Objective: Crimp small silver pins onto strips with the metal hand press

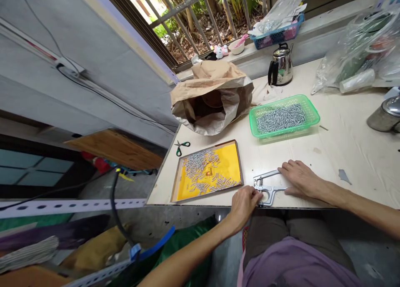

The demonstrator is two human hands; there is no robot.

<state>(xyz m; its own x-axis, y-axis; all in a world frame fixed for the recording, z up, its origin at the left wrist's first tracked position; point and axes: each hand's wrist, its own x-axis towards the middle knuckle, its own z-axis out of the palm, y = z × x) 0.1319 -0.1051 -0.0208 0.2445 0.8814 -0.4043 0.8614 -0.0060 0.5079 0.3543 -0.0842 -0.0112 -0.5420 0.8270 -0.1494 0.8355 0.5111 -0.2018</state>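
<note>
A grey metal plier-like tool with two handles and a spring lies at the table's front edge. My right hand is closed around the ends of its handles. At the tool's head my left hand has its fingertips pinched together; what they hold is too small to make out. Just left of it lies a shallow tray with a yellow bottom, holding many small silvery metal pins. Farther back, a green plastic basket holds a layer of similar silvery pieces.
Green-handled scissors lie left of the tray. An open brown paper bag stands behind it. Toward the window are a steel kettle and a blue basket. On the right are a plastic bag and a metal pot.
</note>
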